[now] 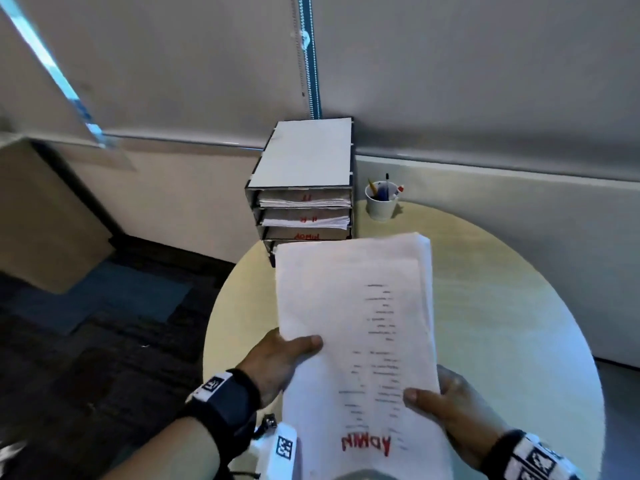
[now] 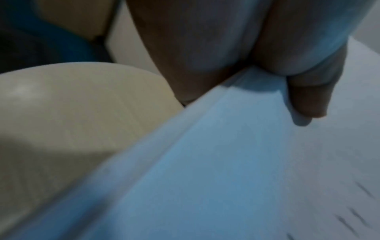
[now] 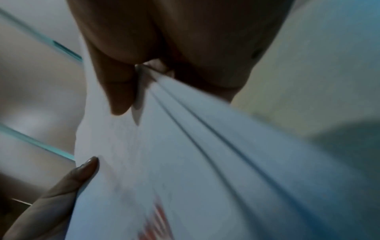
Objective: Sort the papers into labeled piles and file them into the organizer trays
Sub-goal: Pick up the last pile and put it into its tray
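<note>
Left hand: pinches the white ADMIN paper stack, lower centre.
Right hand: pinches its opposite edge.
Handling: light, floppy, sheets slip; grip both long edges.

Round, pale wood-grain table. On its far edge, beyond the fingertips: a grey stacked organizer with red-labelled trays holding papers, and just right of it a white cup of pens.
</note>
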The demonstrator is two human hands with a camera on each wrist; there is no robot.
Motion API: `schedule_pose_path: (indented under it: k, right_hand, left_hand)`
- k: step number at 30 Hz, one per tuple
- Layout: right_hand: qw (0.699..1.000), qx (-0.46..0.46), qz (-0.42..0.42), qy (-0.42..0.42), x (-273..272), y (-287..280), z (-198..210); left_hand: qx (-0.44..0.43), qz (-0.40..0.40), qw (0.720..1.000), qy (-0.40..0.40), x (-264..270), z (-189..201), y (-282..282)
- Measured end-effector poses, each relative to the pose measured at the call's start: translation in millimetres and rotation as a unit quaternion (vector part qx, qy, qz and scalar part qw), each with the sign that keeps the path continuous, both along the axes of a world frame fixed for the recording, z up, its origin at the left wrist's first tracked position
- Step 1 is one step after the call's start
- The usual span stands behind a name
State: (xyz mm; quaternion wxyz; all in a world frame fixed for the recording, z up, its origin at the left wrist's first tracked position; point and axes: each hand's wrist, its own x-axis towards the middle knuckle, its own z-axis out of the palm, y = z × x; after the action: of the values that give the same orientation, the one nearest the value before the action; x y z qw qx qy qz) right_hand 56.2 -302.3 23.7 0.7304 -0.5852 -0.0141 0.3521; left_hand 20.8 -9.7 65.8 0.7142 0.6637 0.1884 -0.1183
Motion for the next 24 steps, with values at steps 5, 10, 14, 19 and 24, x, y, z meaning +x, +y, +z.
schedule_pose_path:
  k: [5,10,14,19,24]
  right_hand:
    - [0.995,-0.065,0.06,0.036,6,23,-28]
    - [0.991,-0.087,0.051,0.089,24,58,-42]
    - [0.985,-0.115,0.033,0.129,49,77,-47]
    - [0.984,-0.09,-0.009,0.152,76,97,-52]
    - [0.982,-0.067,-0.058,0.166,90,111,-62]
  left_hand:
    - [-0.103,0.104,0.987,0.059,11,-27,44]
    - [-0.116,0.108,0.984,0.081,36,-61,83]
    - [-0.146,0.132,0.979,0.055,72,-70,108]
    - [-0.154,0.127,0.979,0.029,114,-71,130]
    - [-0.166,0.128,0.978,0.014,144,-71,138]
